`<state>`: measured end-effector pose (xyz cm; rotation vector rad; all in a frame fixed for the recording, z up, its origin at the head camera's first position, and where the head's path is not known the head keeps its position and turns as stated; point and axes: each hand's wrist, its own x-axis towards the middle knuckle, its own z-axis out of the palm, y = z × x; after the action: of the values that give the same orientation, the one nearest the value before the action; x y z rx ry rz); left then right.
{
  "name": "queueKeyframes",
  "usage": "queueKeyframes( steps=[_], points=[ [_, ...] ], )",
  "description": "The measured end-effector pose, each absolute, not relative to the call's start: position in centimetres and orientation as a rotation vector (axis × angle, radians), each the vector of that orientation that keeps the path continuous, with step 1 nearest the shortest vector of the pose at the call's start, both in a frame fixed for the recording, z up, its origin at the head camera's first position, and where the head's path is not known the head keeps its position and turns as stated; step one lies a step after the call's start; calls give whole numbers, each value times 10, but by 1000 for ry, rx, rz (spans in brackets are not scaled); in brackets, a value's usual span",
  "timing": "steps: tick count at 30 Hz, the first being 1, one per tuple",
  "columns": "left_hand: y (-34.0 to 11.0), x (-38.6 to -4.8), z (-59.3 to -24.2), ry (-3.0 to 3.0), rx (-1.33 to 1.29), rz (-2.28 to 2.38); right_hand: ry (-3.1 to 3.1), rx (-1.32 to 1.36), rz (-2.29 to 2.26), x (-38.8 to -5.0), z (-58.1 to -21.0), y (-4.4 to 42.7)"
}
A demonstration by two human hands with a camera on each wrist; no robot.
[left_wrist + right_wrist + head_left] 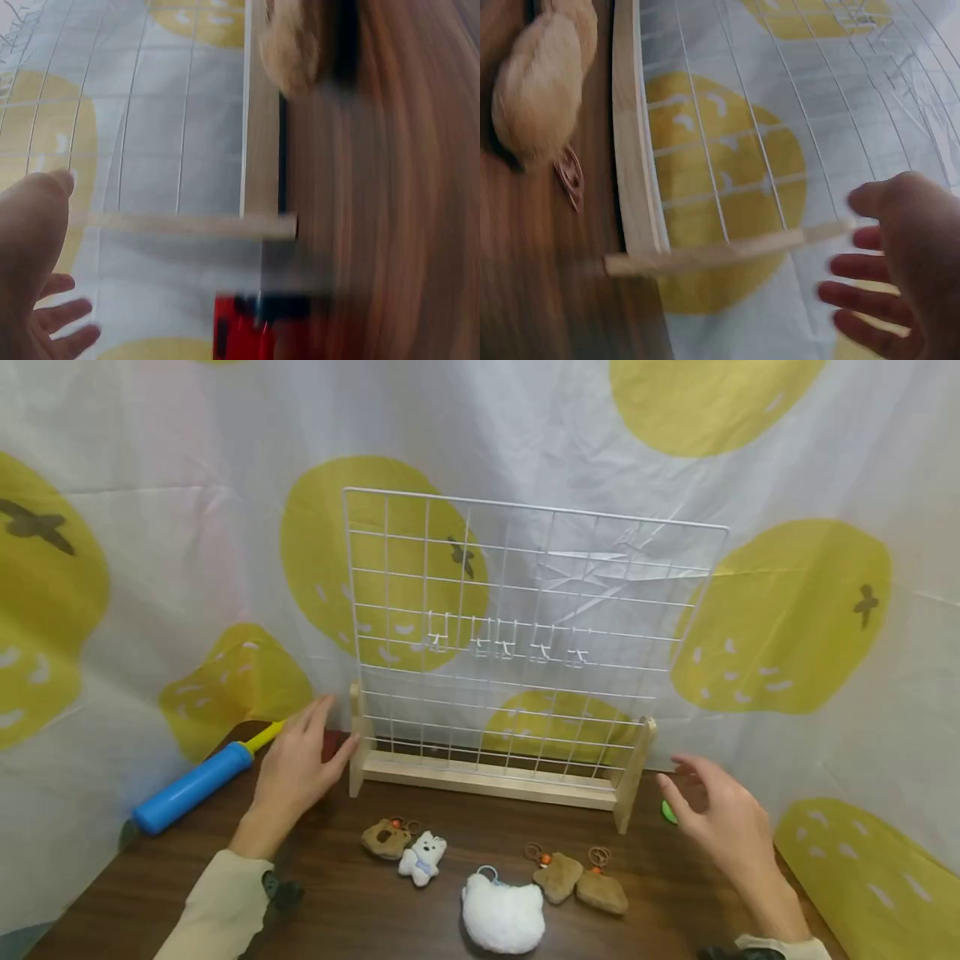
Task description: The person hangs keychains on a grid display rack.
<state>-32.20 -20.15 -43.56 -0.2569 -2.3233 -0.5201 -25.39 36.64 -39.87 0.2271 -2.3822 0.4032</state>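
A white wire grid rack [536,509] stands upright on a wooden base [487,782], with several clear hooks [505,649] hung across its middle. My left hand [295,770] is beside the rack's left wooden post, fingers spread and holding nothing. To the right of the other post is my right hand [726,822], its fingers loosely bent and its palm empty. In front of the rack lie plush keychains: a brown one with a dark nose [385,840], a small white bear [422,858], a larger white cat-shaped head [502,914] and two plain brown ones [559,877].
A blue hand pump [195,787] with a yellow end lies left of my left hand. A red object [244,334] is near the left post, partly hidden in the head view. Something small and green [668,812] is by my right hand. A fruit-print curtain [570,410] hangs behind.
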Motion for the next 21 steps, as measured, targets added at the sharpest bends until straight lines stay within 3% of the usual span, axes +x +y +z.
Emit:
queueKeyframes(
  steps=[10,21],
  points=[
    [-171,-344,-447,-2291,-212,-919,-2782,547,715,-278,-437,340],
    [-176,-351,-457,-2196,-169,-862,-2941,674,880,-281,-460,346]
  ],
)
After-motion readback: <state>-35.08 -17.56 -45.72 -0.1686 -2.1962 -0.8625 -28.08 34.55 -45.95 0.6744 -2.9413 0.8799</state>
